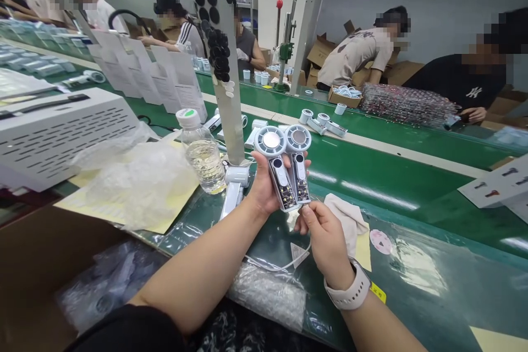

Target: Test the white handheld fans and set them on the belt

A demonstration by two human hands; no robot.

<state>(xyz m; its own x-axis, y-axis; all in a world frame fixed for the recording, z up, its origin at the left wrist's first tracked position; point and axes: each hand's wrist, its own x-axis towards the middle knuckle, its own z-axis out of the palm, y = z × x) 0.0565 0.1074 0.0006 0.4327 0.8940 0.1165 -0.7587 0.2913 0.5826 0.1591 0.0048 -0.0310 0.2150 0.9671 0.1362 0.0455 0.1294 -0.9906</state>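
**Two circuit-board units [280,176] being held above the green bench [433,264]**

Left hand [264,184] is clamping both units side by side, round white heads upward, exposed boards facing the camera. Right hand [325,247] is pinching a thin white cable [284,268] just below the units' lower ends. A water bottle [202,154] is standing on the bench just beyond, beside a crumpled plastic bag [136,181].
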